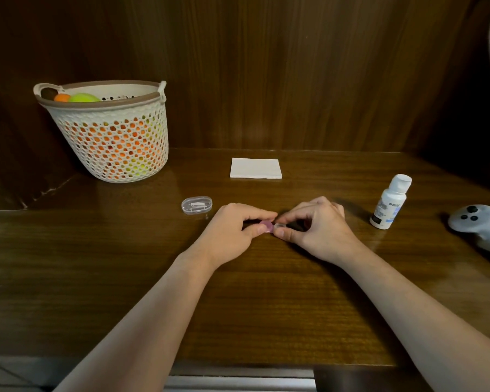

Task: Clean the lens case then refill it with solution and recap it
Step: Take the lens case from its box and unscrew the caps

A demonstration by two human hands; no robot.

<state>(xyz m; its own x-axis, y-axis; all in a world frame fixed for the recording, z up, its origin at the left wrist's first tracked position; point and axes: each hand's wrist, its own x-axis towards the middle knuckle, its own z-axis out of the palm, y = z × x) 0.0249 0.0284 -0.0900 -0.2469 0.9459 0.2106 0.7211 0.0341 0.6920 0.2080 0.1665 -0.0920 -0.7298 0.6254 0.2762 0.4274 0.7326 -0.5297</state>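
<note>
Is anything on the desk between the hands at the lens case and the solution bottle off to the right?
Nothing visible. Both hands, left hand and right hand, pinch the lens case at the desk's middle. The solution bottle stands capped to the right, with only bare desk between.

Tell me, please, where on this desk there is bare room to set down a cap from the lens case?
Bare wood lies between the tissue and both hands, left hand and right hand, and widely along the near edge beside the forearms. It is tighter on the right, between the solution bottle and the controller, and around the lens case.
</note>
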